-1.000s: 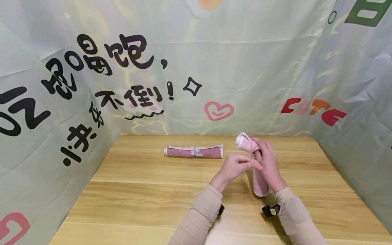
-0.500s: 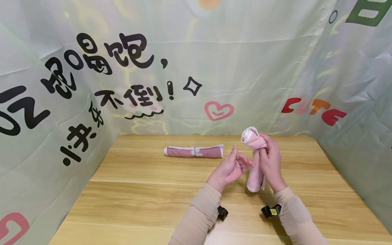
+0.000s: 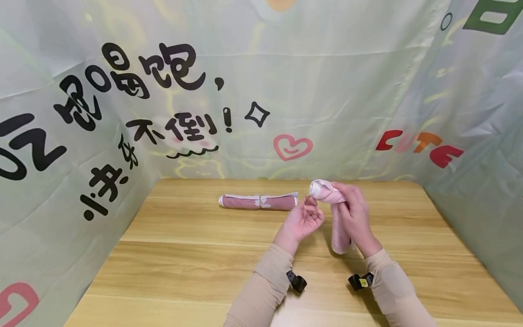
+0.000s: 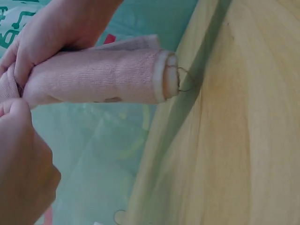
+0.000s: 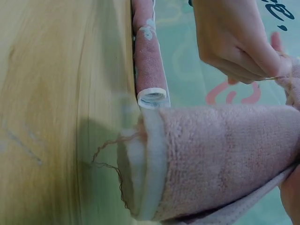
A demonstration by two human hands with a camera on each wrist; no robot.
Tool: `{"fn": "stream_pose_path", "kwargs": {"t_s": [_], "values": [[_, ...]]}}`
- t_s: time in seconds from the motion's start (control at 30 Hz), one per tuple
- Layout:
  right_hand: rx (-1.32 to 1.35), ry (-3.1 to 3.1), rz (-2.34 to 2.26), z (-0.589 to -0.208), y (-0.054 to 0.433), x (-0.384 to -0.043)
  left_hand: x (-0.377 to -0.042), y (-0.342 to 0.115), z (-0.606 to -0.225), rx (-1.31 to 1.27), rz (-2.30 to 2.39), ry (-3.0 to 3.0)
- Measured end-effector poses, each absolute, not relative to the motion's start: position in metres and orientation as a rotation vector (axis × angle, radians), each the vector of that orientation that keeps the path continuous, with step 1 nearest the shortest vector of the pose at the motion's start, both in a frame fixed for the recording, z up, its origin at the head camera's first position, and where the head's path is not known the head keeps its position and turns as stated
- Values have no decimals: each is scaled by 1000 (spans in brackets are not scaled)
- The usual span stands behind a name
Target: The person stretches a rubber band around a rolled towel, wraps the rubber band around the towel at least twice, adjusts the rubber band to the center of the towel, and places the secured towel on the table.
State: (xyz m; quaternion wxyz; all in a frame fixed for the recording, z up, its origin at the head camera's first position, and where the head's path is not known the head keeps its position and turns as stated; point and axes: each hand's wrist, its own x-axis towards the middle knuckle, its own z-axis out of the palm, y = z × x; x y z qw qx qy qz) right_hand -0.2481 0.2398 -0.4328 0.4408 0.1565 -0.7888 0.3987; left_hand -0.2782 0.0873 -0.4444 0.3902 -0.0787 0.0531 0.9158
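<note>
A light pink rolled towel point(image 3: 340, 234), bent near its middle, is held above the table in my right hand point(image 3: 358, 213). Its upper part points left and its lower part hangs down. My left hand point(image 3: 300, 222) is beside the bend with fingers curled, pinching a thin brownish band point(image 5: 273, 78) that stretches to the towel in the right wrist view. Loose threads point(image 5: 107, 141) trail from the towel's lower end. Behind my left hand lies a darker pink rolled towel point(image 3: 241, 203) with a band round its middle and a white flower pattern.
The wooden table point(image 3: 184, 268) carries the darker towel near its back edge. A printed cloth backdrop point(image 3: 347, 91) encloses the back and both sides. Black wrist cameras point(image 3: 361, 281) hang at both sleeves.
My left hand has moved from the towel's middle up and left, its fingers now curled in a pinch. The towel's upper end first rose right, then swung back left and lower in my right hand.
</note>
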Motion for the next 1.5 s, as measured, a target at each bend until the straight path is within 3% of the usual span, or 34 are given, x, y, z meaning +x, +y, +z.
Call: {"fn": "stream_pose_path", "kwargs": {"t_s": [0.33, 0.5, 0.73, 1.5], "values": [[351, -2004, 1025, -438, 243, -250, -281, 91, -443, -231, 2555, 318], [417, -2091, 967, -439, 248, -250, -284, 86, -443, -30, 2541, 696], [703, -2259, 793, -435, 261, -248, -287, 74, -438, 278, 2383, 1132], [831, -2480, 660, -422, 262, -236, -281, 71, -436, 578, 2022, 2041]]}}
